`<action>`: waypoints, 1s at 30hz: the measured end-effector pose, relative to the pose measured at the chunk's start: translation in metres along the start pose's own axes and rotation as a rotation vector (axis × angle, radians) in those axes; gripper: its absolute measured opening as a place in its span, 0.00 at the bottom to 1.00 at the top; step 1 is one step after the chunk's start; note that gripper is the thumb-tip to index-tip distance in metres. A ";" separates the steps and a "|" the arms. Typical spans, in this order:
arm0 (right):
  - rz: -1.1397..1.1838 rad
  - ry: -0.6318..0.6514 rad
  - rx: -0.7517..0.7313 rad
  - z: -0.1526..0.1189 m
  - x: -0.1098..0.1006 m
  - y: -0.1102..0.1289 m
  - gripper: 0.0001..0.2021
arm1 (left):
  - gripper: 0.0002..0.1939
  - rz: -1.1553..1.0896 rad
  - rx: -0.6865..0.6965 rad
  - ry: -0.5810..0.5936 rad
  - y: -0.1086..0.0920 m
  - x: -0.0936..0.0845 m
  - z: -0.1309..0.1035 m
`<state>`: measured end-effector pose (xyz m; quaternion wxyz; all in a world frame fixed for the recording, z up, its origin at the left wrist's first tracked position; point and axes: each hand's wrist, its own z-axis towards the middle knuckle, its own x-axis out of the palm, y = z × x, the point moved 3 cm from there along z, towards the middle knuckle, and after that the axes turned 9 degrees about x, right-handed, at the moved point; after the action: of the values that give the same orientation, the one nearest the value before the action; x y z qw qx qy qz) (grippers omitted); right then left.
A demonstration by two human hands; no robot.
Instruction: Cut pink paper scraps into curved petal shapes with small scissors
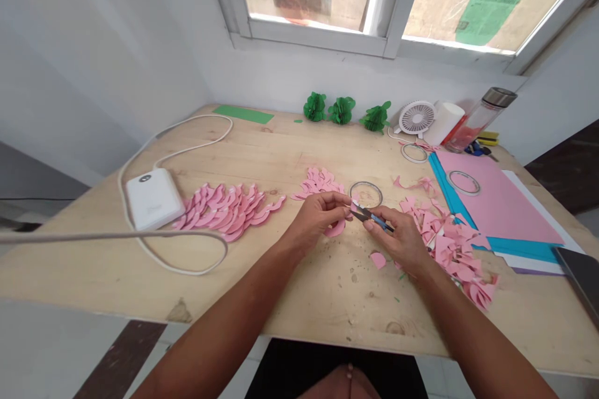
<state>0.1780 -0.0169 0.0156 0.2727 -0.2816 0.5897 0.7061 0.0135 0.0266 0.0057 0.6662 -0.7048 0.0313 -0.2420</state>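
Near the middle of the wooden table, my left hand pinches a curved pink paper piece. My right hand grips a small tool with dark blades and a blue-and-black handle, which looks like small scissors. The blades meet the paper at my left fingertips. Behind my hands lies a roll of tape, with a small pile of pink cut pieces to its left. Overlapping pink curved strips lie further left. Pink scraps are heaped beside my right hand.
A white power bank with a looping cable is at the left. Green paper bundles stand along the wall. A small fan and a bottle are back right. Coloured sheets and a dark device lie right.
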 end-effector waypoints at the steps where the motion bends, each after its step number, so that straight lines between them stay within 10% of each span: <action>1: 0.001 0.000 -0.001 0.000 0.000 0.000 0.14 | 0.10 0.000 0.002 -0.003 0.000 0.000 0.000; 30: 0.000 -0.059 0.010 0.000 -0.002 -0.002 0.14 | 0.08 -0.015 -0.052 0.027 0.002 0.002 -0.001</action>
<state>0.1810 -0.0162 0.0157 0.2915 -0.2592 0.5848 0.7112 0.0154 0.0248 0.0044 0.6454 -0.7187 0.0414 -0.2555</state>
